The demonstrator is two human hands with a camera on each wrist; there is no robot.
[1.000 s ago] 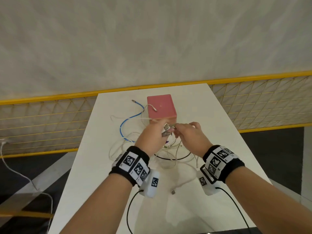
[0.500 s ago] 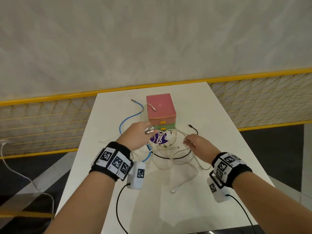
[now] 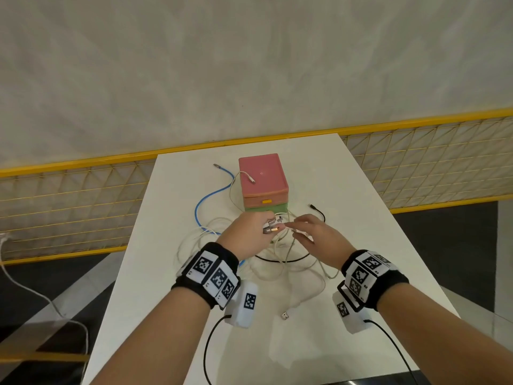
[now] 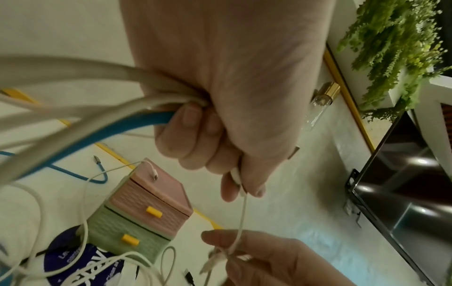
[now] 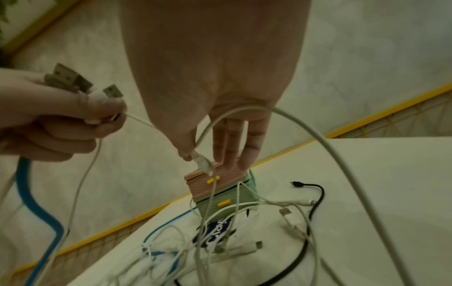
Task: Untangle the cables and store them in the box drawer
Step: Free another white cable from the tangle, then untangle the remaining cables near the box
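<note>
The box [image 3: 263, 184] stands at the table's [image 3: 347, 190] far middle. One cable end [image 3: 251, 180] lies on top of it; the cable tangle [image 3: 277, 259] lies before it, under both hands.

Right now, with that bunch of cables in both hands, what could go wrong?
1. A white cable end rests on top of the pink and green box; pulling the bunch may drag it off or nudge the box.
2. The left hand grips several cables, the blue cable among them, so pulling could tighten the tangle.
3. The right hand only pinches a thin white cable; it may slip.
</note>
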